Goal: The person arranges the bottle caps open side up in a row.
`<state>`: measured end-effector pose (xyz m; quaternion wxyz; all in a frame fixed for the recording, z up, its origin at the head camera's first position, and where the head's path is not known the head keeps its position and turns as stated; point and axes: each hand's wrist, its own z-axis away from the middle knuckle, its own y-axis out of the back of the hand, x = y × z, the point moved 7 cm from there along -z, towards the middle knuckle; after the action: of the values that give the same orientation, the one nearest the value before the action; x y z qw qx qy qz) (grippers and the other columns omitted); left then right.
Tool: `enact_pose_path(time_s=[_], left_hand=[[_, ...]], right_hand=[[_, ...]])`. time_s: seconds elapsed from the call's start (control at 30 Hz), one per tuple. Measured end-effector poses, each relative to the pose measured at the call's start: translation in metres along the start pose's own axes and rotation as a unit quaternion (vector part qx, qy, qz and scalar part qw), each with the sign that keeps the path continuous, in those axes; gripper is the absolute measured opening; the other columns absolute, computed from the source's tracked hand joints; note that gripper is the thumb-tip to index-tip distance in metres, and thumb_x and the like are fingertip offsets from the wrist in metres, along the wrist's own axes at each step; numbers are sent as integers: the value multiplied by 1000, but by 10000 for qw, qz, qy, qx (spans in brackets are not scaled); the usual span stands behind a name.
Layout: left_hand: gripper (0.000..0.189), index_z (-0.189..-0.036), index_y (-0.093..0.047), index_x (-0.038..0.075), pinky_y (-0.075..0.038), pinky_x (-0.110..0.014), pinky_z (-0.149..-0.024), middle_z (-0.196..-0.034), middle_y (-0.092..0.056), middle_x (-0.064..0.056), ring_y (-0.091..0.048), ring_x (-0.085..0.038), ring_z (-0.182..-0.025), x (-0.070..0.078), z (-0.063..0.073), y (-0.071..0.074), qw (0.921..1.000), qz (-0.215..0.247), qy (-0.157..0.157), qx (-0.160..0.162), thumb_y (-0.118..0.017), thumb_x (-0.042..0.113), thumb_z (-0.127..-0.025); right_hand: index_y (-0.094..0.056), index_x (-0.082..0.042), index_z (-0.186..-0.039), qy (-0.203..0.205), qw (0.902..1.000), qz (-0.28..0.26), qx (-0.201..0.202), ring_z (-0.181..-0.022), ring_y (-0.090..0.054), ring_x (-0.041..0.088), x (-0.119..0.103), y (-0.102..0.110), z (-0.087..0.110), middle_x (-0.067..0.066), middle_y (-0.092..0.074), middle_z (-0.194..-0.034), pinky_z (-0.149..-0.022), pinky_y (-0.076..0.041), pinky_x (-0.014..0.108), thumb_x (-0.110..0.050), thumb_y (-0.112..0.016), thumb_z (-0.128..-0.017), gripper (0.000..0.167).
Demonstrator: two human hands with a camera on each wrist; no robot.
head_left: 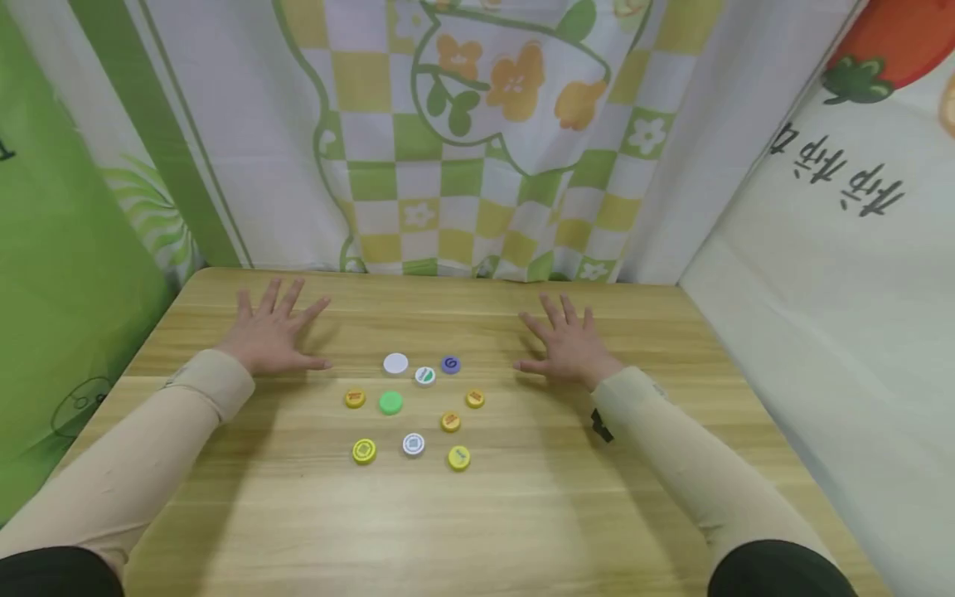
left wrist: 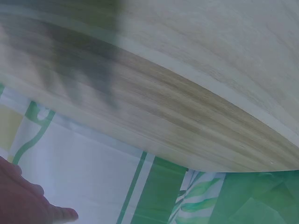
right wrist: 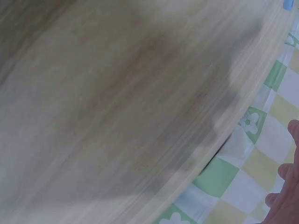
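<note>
While left hand (head_left: 267, 338) and right hand (head_left: 574, 348) are released, fingers straight and splayed, ten small round discs (head_left: 391, 403) lie scattered between them on the wood-grained table (head_left: 358, 531). Disc prints too small to read. Black object (head_left: 601, 425) partly hidden by beige sleeve (head_left: 671, 439); identity unclear. Wrist views crop both hands.

table (head_left: 477, 531): smooth wood grain (soft sheen) | discs (head_left: 391, 403): probably plastic, small in view | curtain (head_left: 515, 207): creased cloth
</note>
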<state>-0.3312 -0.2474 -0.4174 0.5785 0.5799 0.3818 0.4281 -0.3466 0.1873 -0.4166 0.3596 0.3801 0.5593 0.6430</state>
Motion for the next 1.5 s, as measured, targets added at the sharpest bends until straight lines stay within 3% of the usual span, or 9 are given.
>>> enact_pose_path(time_s=[0.2,0.5,0.7,0.9,1.07,1.2,1.3,1.43,1.5], left_hand=[[108,-166,-20,20,11,-81,-109,-169,6,-26,9,-55,-150,-1,2,2,9999,102,14,-8,-64,76,-86],[108,-166,-21,22,19,-76,-109,-170,8,-23,20,-49,-150,-11,-2,2,9996,-208,-3,183,-60,81,-85],[107,-167,-15,22,20,-77,-107,-169,9,-23,13,-53,-150,-6,-5,-1,9994,308,149,80,-55,81,-88],[106,-167,-11,21,13,-80,-108,-168,1,-28,6,-54,-151,13,-13,-1,9944,1050,63,-29,-60,74,-89],[106,-167,-9,18,1,-77,-115,-168,-2,-30,1,-53,-152,27,-21,-3,9875,1571,-12,-133,-58,73,-92],[100,-167,-10,12,-12,-75,-116,-166,-5,-32,-6,-54,-151,40,-24,-3,9728,2302,-116,-236,-59,63,-97],[95,-166,-11,7,-15,-74,-116,-166,-9,-33,-11,-55,-150,52,-24,-1,9606,2752,-226,-329,-60,55,-100],[91,-164,-15,3,-24,-70,-116,-163,-18,-34,-24,-54,-147,62,-26,-1,9485,3125,-250,-465,-63,46,-101],[89,-164,-16,2,-32,-68,-114,-160,-24,-35,-32,-54,-143,65,-27,-2,9418,3310,-167,-557,-65,41,-100]], right_hand=[[-25,-21,-165,25,10000,-58,7,-152,-2,52,-5,-5,-6,22,-6,-170,-115,-9,77,-72,-55,-94,92],[-26,-23,-165,118,9997,131,146,-153,-1,51,-17,-3,-16,20,-6,-171,-116,-9,77,-75,-53,-93,93],[-25,-22,-166,220,9985,-485,97,-153,-2,51,-34,3,-25,20,-4,-171,-117,-11,75,-70,-52,-97,88],[-24,-20,-166,451,9924,-1134,135,-153,-7,50,-56,10,-35,21,-4,-170,-117,-21,71,-64,-57,-98,87],[-25,-16,-165,563,9736,-2209,89,-153,-10,47,-75,18,-44,22,-7,-170,-118,-25,67,-54,-60,-101,82],[-25,-14,-164,637,9506,-3038,40,-153,-17,44,-89,26,-50,23,-13,-169,-120,-23,63,-49,-58,-104,77],[-26,-12,-164,637,9304,-3609,-5,-151,-23,42,-97,30,-54,23,-20,-167,-121,-25,60,-45,-55,-106,73],[-30,-10,-163,519,9025,-4271,-193,-144,-38,41,-104,29,-60,23,-29,-163,-116,-38,54,-45,-53,-107,69],[-30,-8,-162,463,8834,-4649,-359,-137,-47,41,-108,27,-63,24,-35,-158,-110,-45,51,-43,-52,-108,68]])
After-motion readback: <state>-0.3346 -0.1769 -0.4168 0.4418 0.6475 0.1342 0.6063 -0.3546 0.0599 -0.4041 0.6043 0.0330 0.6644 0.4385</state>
